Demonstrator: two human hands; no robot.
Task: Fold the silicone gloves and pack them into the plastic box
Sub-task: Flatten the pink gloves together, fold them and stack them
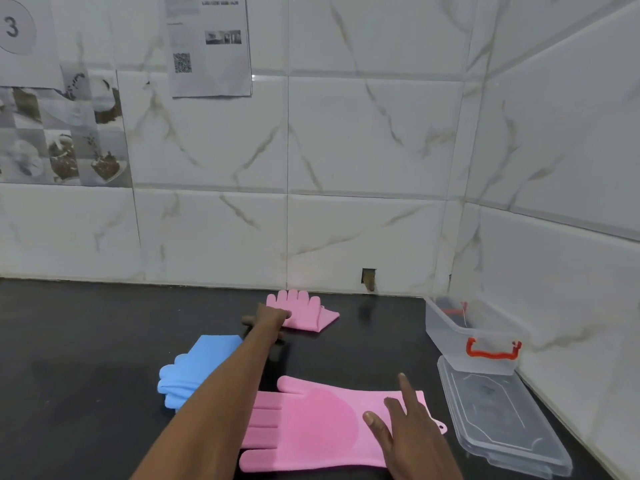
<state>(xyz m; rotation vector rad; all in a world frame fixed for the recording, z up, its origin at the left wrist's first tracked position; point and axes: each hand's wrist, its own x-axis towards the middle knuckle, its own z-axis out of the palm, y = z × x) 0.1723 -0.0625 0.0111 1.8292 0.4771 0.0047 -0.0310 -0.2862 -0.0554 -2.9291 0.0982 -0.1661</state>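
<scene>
Now, right hand [405, 432] spread on flat glove [311, 422], left hand [272, 315], unclear, on folded glove [309, 311].

blue glove [194, 372]: partly hidden by left arm [232, 379] | wall sheet [209, 46]: print blurred (unreadable)

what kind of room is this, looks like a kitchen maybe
Likely a kitchen corner: a dark countertop runs along marble-look wall tiles, and food-picture tiles sit on the left of the wall.
</scene>
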